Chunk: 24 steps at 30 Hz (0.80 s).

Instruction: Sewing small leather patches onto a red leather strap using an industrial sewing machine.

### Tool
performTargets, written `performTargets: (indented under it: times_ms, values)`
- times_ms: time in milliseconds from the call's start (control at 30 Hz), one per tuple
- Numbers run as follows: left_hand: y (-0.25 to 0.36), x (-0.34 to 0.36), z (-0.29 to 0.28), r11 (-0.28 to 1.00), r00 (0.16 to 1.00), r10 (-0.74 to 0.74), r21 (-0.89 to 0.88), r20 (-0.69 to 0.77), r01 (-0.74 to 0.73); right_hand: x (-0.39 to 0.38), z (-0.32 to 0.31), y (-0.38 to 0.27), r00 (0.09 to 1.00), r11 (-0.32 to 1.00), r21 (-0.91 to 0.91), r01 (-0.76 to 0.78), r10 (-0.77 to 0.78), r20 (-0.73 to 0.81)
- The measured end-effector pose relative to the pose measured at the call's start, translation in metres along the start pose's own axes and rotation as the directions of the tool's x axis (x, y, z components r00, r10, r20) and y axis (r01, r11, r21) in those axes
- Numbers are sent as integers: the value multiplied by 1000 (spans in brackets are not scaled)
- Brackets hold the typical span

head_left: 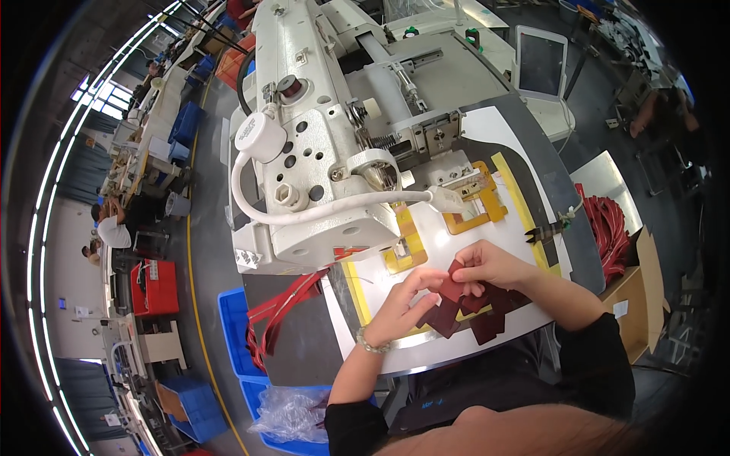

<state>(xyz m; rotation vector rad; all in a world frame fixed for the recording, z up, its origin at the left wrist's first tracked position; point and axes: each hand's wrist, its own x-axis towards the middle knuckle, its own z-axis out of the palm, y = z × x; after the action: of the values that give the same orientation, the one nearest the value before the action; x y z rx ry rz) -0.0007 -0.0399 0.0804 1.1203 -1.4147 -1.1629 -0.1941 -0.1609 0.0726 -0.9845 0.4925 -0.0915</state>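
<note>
Both hands are over a pile of small dark red pieces (489,322) at the front of the white work plate (376,304). My right hand (480,267) pinches a red rectangular piece (455,289) between thumb and fingers. My left hand (407,302) has curved fingers and thumb at that piece's left edge, gripping it. Just beyond my hands are two yellow clamp frames (404,252) beneath the head of a large white sewing machine (308,175). Yellow strips (517,194) run along the plate's sides.
Red strips (275,315) hang at the left, by blue bins (232,334). At the right are more red strips (608,228), a cardboard box (642,304) and a screen (538,64). Other people (112,228) work along the left line; another person (661,121) is at the far right.
</note>
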Motion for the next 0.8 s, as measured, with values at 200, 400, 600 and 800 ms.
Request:
performTargets:
  times_ms: [200,400,600,800]
  values:
    - [-5,2,-3,962,974,158,196,164,-190,1,-3,13,979,995,-62,-82,92,180]
    - [-11,0,-2,952,994,108,287,11,-107,0,-1,12,999,999,2,51,-51,-13]
    - [-14,4,9,944,955,161,322,-251,-74,0,6,18,976,982,-78,171,-180,-125]
    - [-26,0,10,999,906,14,50,-423,8,0,20,17,934,934,-140,329,-344,-100]
